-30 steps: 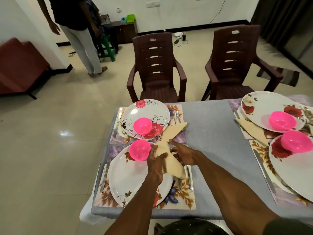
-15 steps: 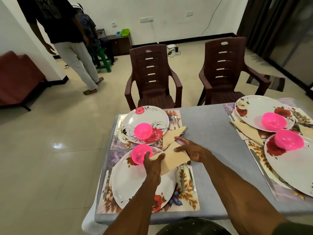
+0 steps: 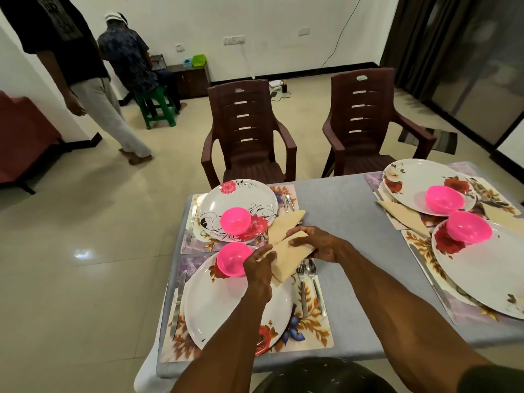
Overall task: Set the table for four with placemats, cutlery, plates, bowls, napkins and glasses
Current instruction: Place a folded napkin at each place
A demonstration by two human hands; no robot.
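1. Head view: our left hand (image 3: 259, 268) pinches the folded beige cloth napkin (image 3: 286, 258) at its near corner.
2. Our right hand (image 3: 317, 243) grips its far edge, over the near white floral plate (image 3: 226, 307).

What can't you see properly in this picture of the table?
- Near napkin, head view: the left hand and right hand cover parts of it, so its fold is unclear.
- Big plate at right: cut off by the picture's edge.
- Near plate: partly hidden under the left arm.
- Glasses: none in view; the table's right end is cut off.
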